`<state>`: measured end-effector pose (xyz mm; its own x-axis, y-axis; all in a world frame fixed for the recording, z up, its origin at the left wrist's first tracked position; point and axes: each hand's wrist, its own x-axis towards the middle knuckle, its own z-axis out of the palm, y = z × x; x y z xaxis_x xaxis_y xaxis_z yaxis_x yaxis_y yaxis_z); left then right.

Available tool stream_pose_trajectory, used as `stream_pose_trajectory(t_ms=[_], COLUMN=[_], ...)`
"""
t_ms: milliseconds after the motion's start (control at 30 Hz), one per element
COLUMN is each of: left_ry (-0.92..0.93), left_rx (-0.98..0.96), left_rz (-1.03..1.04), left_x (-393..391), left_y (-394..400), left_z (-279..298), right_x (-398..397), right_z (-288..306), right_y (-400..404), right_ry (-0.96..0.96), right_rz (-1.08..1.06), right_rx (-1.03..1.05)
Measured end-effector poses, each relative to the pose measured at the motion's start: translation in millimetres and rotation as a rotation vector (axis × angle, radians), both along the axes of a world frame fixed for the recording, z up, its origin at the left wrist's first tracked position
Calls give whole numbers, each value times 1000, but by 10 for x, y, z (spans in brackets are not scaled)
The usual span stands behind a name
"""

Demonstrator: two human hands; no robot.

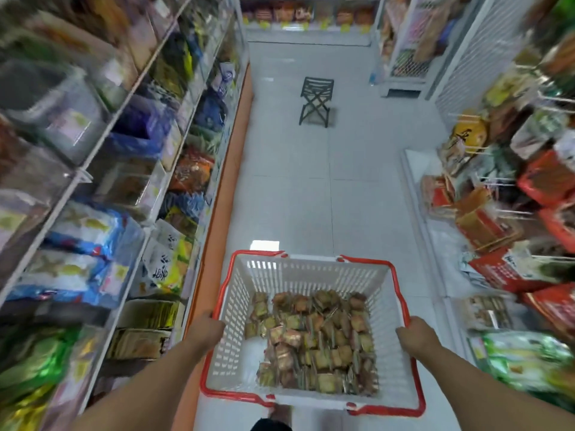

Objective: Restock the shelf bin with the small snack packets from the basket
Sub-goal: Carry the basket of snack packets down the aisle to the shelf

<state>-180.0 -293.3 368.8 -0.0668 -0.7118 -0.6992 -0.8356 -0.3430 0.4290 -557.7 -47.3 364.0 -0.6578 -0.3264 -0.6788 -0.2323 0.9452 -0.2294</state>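
A white plastic basket (pixel 298 272) with a red rim hangs in front of me over the aisle floor. Many small snack packets (pixel 314 340), orange, red and green, lie heaped in its bottom, mostly toward the right and near side. My left hand (pixel 207 329) grips the basket's left rim. My right hand (pixel 418 339) grips the right rim. Which shelf bin is meant I cannot tell from this blurred view.
Shelves (pixel 93 169) of bagged snacks in clear bins run along the left, above an orange base. Pegs with hanging packets (pixel 510 213) line the right. A black folding stool (pixel 316 101) stands on the white tile floor ahead, with more shelving at the aisle's far end.
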Motion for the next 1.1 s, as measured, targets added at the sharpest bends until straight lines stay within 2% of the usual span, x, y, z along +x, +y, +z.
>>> stream_pose_trajectory(t_ms=[133,400,767,1100], left_ry=[14,-3,-31,-17], left_rx=[21,-58,-53,-84], left_rz=[-15,-34,29,49], left_x=[-330,-1252,-2658,-3791], left_y=[-726,-2156,-3845,-5707], left_z=[136,356,665,491], right_x=[-280,-1197,-2834,-3975], right_z=[115,109,467,521], right_y=[-706,-2072,-4141,-6099], right_ry=[39,57,45,36], right_rz=[-46,-92,13,-9], right_rx=[-25,-80,-79,-68])
